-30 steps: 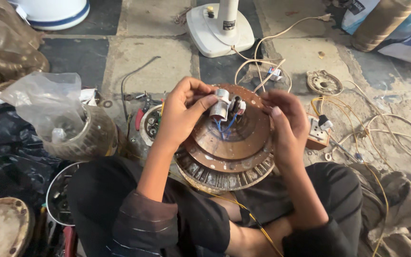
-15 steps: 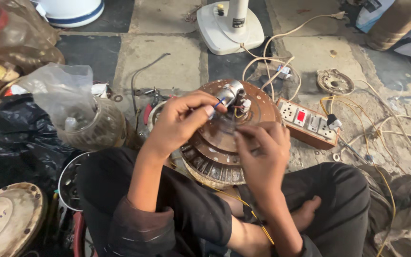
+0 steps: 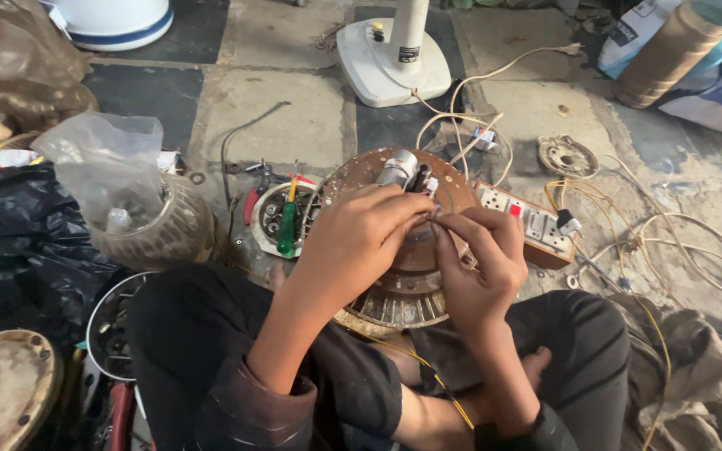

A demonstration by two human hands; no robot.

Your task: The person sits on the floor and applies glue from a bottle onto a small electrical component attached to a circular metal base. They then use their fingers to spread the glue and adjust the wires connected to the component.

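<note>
I see my left hand and right hand meeting over the hub of a round, rusty fan motor resting against my crossed legs. Both hands pinch closed on thin wires beside the grey cylinder at the motor's centre. A switch board lies just right of the motor. A green screwdriver rests in a small dish to the left. A white fan base stands beyond.
</note>
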